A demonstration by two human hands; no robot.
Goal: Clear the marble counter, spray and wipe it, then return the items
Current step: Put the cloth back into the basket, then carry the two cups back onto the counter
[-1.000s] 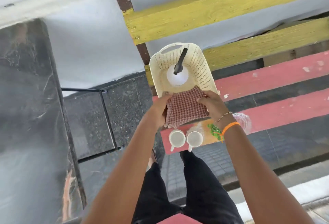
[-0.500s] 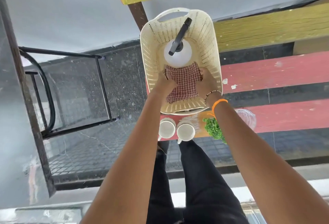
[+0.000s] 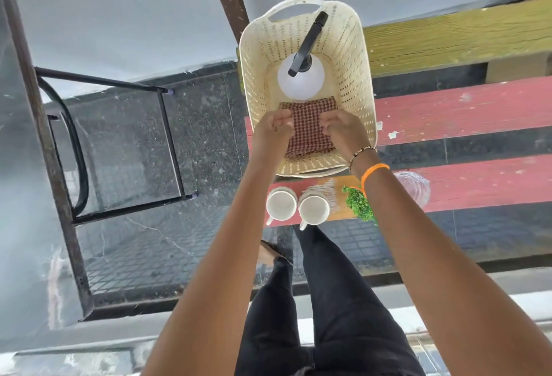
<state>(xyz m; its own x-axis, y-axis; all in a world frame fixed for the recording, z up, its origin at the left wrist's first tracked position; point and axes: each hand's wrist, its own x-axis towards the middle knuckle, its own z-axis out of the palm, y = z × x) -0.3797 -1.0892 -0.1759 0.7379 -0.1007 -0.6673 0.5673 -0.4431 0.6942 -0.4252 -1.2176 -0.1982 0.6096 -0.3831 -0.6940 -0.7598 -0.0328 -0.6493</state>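
Note:
A cream plastic basket (image 3: 366, 82) stands on a red bench plank (image 3: 478, 112). Inside it a white spray bottle (image 3: 300, 82) with a black trigger head stands upright at the far end. A red checked cloth (image 3: 307, 127), folded, lies flat at the basket's near end. My left hand (image 3: 273, 130) curls over the cloth's left edge and my right hand (image 3: 343, 130) over its right edge, fingertips pinching the fabric. The grey marble counter (image 3: 18, 196) runs along the left side.
Two white cups (image 3: 280, 205) (image 3: 313, 209) stand on the bench just in front of the basket, beside a wooden board (image 3: 340, 193), a green plant (image 3: 360, 206) and a clear plastic item (image 3: 415, 186). A black metal chair frame (image 3: 170, 142) stands left of the bench.
Both hands carried the checked cloth from above the basket's near rim down into the basket, where it now lies flat. The view moved closer over the basket.

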